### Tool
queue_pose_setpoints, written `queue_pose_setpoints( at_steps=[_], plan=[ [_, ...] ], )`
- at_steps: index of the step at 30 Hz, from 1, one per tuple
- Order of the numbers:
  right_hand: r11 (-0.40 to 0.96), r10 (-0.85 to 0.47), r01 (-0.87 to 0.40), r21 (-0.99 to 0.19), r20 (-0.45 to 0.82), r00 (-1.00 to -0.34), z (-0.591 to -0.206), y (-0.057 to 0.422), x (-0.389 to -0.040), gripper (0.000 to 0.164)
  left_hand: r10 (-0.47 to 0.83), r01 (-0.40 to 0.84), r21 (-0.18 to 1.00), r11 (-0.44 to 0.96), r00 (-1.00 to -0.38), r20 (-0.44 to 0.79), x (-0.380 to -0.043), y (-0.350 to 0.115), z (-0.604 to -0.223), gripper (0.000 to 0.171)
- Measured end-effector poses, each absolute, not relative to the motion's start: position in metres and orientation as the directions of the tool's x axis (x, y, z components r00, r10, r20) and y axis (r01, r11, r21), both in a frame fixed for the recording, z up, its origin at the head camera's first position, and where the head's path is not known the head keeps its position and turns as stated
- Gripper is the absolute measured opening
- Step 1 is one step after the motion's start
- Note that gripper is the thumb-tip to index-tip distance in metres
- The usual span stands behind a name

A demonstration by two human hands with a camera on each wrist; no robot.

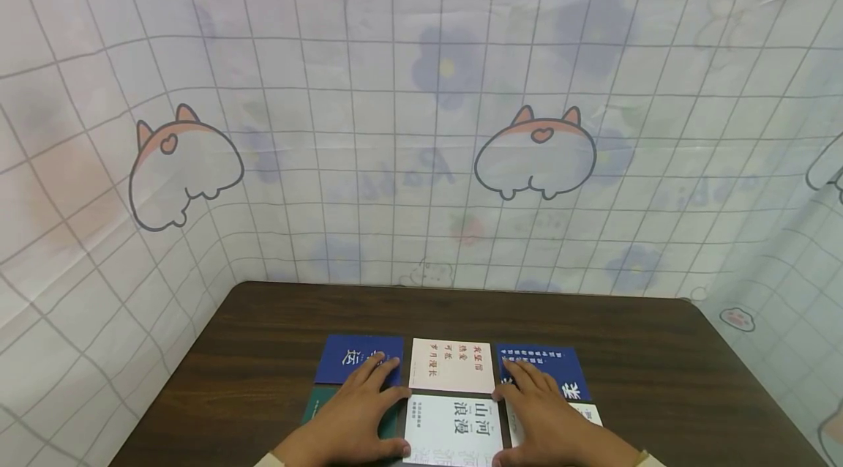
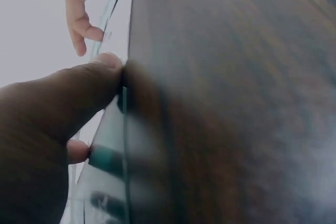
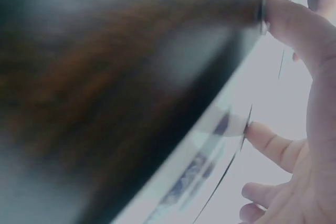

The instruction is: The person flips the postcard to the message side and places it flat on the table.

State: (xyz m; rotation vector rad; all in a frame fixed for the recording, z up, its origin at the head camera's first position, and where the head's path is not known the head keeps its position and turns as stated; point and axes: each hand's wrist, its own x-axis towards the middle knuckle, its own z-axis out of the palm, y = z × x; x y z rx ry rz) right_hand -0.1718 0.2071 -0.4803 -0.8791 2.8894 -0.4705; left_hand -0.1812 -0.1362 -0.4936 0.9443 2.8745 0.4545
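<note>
Several printed cards lie in two rows on a dark wooden table. My left hand (image 1: 358,408) spreads over the left column, its fingertips on a blue card (image 1: 332,359) and its palm above a green card (image 1: 316,402). Its thumb touches the left edge of the white card (image 1: 440,424) in the front middle. Above the right column is my right hand (image 1: 543,412), its fingers spread, near a blue card (image 1: 560,363) and partly hiding another white card (image 1: 588,412). Its thumb and index finger are at the middle white card's right edge. Behind that card lies a cream card (image 1: 451,366) with red characters.
The brown table (image 1: 263,320) extends left, right and behind the cards. A white grid-patterned cloth (image 1: 395,123) with cartoon animals hangs around its back and sides. Both wrist views show the tabletop blurred and close.
</note>
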Motion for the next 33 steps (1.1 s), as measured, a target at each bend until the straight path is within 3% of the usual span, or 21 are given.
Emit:
queue_pose_setpoints(
  at_steps=[18,33],
  plan=[
    [0.796,-0.533,-0.506,-0.332,0.011,-0.846,-0.476,0.201,-0.174,0.084,0.57,0.526,0.371,0.766,-0.822,-0.011,-0.186,-0.127,-0.488,0.08],
    [0.788,-0.504,-0.526,-0.32,0.156,-0.849,-0.485,0.201,-0.167,0.085,0.541,0.548,0.323,0.771,-0.832,0.119,-0.18,-0.12,-0.487,0.081]
  ],
)
